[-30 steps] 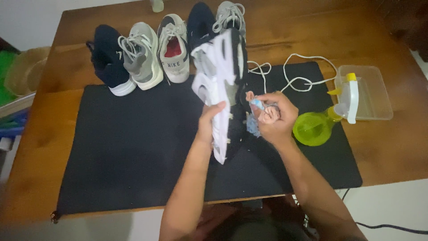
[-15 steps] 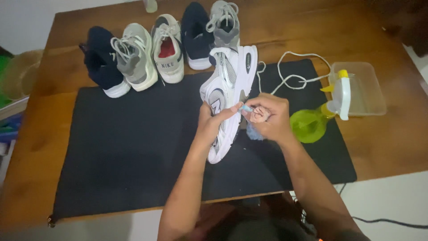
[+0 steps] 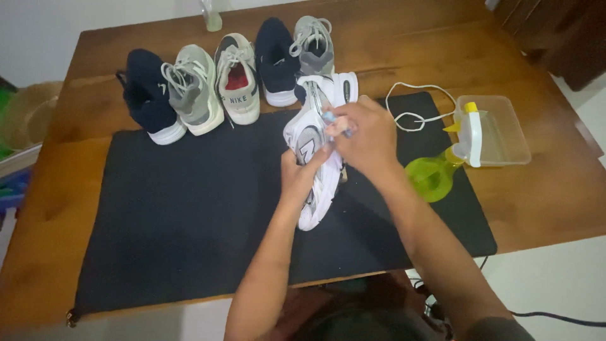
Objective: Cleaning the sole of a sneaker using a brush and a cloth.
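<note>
You are wiping the white sneaker [image 3: 315,158], which sits over the black mat [image 3: 177,208], toe toward you. Your left hand [image 3: 300,173] grips its side, and your right hand [image 3: 366,136] is closed on a small cloth [image 3: 334,123] pressed to the upper. It looks like mid-clean; next you will likely need a firm hold and short strokes. Right of the sneaker lie a green spray bottle [image 3: 445,167], a clear tub [image 3: 505,129] and a white lace [image 3: 413,104]. Behind it stand five shoes [image 3: 233,76] on the wooden table [image 3: 555,189].
</note>
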